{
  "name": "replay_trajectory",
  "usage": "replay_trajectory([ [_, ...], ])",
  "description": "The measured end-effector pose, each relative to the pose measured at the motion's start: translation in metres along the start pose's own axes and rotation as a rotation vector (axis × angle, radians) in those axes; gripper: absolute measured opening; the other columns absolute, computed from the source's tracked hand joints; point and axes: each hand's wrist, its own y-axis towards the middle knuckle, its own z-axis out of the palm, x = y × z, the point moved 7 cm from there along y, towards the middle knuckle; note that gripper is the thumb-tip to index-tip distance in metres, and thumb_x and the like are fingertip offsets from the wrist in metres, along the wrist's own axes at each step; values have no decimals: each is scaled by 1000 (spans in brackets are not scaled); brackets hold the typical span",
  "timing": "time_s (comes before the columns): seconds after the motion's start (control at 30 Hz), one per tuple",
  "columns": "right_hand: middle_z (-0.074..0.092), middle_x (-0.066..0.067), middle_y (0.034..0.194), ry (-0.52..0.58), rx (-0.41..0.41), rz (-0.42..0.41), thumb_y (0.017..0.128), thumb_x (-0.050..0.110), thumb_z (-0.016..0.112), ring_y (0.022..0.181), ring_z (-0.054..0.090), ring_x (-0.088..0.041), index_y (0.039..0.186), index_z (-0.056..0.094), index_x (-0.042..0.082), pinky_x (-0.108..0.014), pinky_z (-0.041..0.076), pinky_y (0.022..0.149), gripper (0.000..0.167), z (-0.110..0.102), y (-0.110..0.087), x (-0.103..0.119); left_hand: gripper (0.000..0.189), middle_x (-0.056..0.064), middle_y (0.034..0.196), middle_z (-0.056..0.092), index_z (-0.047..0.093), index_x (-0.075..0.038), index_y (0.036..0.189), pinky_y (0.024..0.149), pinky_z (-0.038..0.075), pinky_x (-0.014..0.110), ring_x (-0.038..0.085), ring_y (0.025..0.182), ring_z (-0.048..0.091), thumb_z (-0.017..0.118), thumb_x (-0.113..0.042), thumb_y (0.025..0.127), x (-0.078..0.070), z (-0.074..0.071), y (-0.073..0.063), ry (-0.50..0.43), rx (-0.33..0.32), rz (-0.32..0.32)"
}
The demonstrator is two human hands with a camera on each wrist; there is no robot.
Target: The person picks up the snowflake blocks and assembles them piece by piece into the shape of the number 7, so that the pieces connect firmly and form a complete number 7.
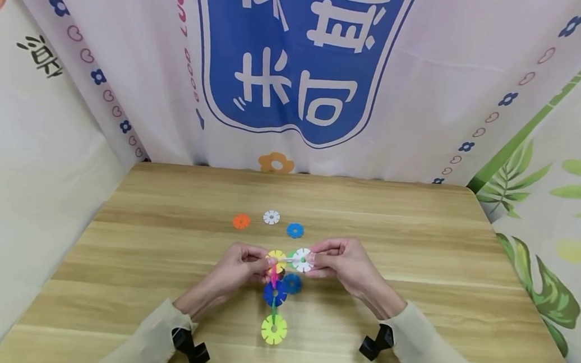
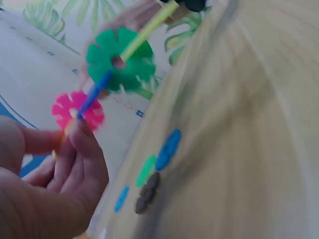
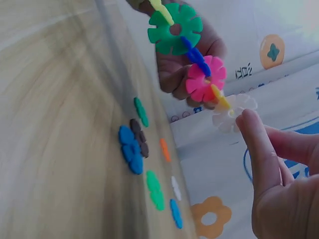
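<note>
A chain of slotted plastic snowflake discs hangs between my hands. From its low end run a lime-yellow disc (image 1: 274,330), a green disc (image 3: 175,31), a dark blue disc (image 1: 275,293), a pink disc (image 3: 205,79) and a yellow disc (image 1: 276,255). My left hand (image 1: 244,264) pinches the yellow disc between thumb and fingers. In my right hand (image 1: 348,262), thumb and fingers pinch a white disc (image 1: 301,260) at the chain's upper end. A pale strip, apparently another white disc edge-on, lies between yellow and white; fingers hide part of the joint.
Loose discs lie on the wooden table (image 1: 399,223): orange (image 1: 241,221), white (image 1: 271,217) and light blue (image 1: 295,230) towards the back. Beneath the chain are a blue disc (image 3: 130,149), a brown disc (image 3: 139,138) and green discs (image 3: 154,190). Printed curtains (image 1: 427,101) surround the table.
</note>
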Motion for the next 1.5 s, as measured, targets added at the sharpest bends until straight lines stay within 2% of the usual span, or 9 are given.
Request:
replay_trajectory([
  [0.2,78,-10,93,-41,48,25,92,-10,69,76,78,-20,121,63,-20,-36,70,82,31,6,-5,8,21,2,98,75,73,-2,109,83,65,28,13,85,70,70,-21,101,4,-6,0,17,75,-28],
  [0.47,79,-10,92,-31,91,54,94,-9,67,76,78,-17,119,64,-20,-32,70,79,27,13,5,-3,32,9,126,75,77,-8,119,94,54,26,16,109,64,71,-34,101,-7,-3,13,283,20,31],
  [0.67,78,-10,94,29,32,24,95,-9,66,79,79,-19,119,61,-19,-32,69,82,26,17,10,-7,34,10,125,71,73,-4,126,92,52,26,20,110,60,65,-29,105,-2,-4,18,198,-68,-16],
  [0.87,76,-12,97,92,-189,-38,96,-10,65,83,79,-20,124,59,-18,-32,69,86,29,1,12,-4,18,8,98,67,71,-5,116,70,50,13,14,83,59,68,-16,102,-29,-14,-12,247,-454,289],
  [0.97,76,-11,95,125,-252,-75,96,-9,65,83,78,-19,123,61,-15,-33,68,89,28,0,13,0,14,14,89,69,72,2,109,59,56,15,18,70,63,68,-8,100,-44,5,-28,318,-377,404],
  [1.07,77,-10,93,180,-287,-117,96,-9,65,81,78,-19,117,63,-12,-35,68,89,21,4,13,2,32,22,101,76,68,7,126,70,68,26,26,81,77,64,-17,105,-41,29,-28,356,-177,312],
  [1.17,77,-13,97,247,-270,-134,98,-10,62,87,80,-21,111,64,-10,-36,68,91,13,14,12,0,50,27,132,70,53,7,147,95,66,33,34,113,76,57,-26,109,-30,38,-18,307,-123,180],
  [1.3,77,-15,101,280,-171,-91,99,-9,61,92,80,-23,108,62,-12,-36,67,92,9,31,12,-10,45,28,142,64,52,7,148,100,62,30,35,126,70,56,-15,109,-22,27,-6,120,-246,177],
  [1.5,78,-9,92,172,-76,-14,97,-1,70,87,80,-19,104,66,-7,-37,69,89,10,40,14,-23,26,28,113,77,67,11,125,86,68,31,26,97,80,66,2,100,-12,8,1,-124,-355,120],
])
